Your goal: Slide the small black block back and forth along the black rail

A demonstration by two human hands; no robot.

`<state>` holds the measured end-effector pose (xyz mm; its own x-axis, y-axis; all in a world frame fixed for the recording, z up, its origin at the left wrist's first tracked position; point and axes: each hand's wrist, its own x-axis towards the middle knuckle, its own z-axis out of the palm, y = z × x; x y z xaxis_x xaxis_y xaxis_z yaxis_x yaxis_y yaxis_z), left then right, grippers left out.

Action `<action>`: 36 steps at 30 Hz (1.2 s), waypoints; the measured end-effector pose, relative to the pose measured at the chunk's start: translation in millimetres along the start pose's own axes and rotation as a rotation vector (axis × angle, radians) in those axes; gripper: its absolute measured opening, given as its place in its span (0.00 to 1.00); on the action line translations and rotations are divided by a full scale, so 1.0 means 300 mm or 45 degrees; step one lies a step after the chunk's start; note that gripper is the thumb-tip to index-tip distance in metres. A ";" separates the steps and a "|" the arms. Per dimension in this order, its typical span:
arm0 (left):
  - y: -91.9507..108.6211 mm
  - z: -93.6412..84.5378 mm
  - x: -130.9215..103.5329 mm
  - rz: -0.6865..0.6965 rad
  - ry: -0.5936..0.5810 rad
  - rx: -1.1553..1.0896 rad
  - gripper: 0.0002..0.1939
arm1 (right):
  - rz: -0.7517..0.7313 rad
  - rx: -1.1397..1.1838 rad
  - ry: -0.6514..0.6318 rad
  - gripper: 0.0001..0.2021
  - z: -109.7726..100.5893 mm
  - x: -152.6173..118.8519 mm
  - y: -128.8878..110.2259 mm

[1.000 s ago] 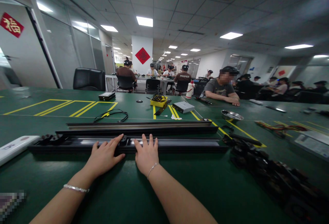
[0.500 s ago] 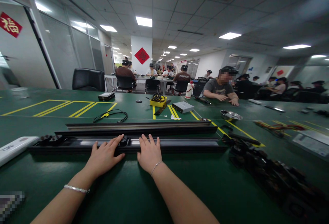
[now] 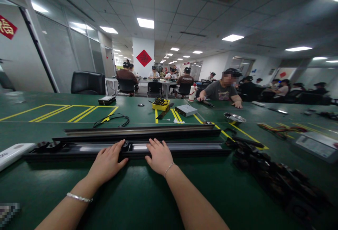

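A long black rail point(image 3: 185, 148) with a glossy strip along it lies crosswise on the green table, and a small black block point(image 3: 126, 145) sits near its middle. My left hand point(image 3: 108, 161) rests on the rail, its fingers stretched out, fingertips beside the block and thumb apart at the near edge. To the right of the block, my right hand point(image 3: 160, 156) lies over the rail with fingers extended, the tips on the glossy strip. Black round parts point(image 3: 50, 146) sit at the rail's left end. A second long black rail point(image 3: 142, 130) lies just behind, parallel.
A white box-like object point(image 3: 14, 155) stands left. Many dark parts point(image 3: 274, 175) are heaped at right. Farther back are a black cable point(image 3: 114, 119), a yellow box with cord point(image 3: 160, 104), a grey box point(image 3: 186, 109) and a metal bowl point(image 3: 235, 118). A co-worker point(image 3: 223, 91) sits opposite.
My right hand has slid a little to the right along the rail, away from the block. My left hand has barely moved. The co-worker's arm has reached toward a dark object near the bottle.
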<state>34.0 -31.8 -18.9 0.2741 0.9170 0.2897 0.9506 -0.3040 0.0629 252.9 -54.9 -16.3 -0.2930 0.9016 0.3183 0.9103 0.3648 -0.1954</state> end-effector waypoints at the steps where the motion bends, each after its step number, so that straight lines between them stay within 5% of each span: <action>1: 0.000 -0.001 -0.001 -0.001 0.001 0.001 0.35 | 0.002 -0.008 -0.001 0.24 0.002 0.000 0.000; 9: -0.002 -0.005 -0.003 0.006 -0.005 -0.036 0.35 | -0.100 -0.117 -0.057 0.32 0.000 -0.014 0.019; 36: 0.017 -0.006 -0.009 0.011 0.025 0.024 0.34 | -0.019 -0.101 0.028 0.31 0.007 -0.058 0.017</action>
<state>37.9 -36.3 -17.6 0.2796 0.9090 0.3090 0.9508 -0.3068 0.0423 262.0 -68.2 -24.6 -0.3011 0.8906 0.3408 0.9264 0.3579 -0.1168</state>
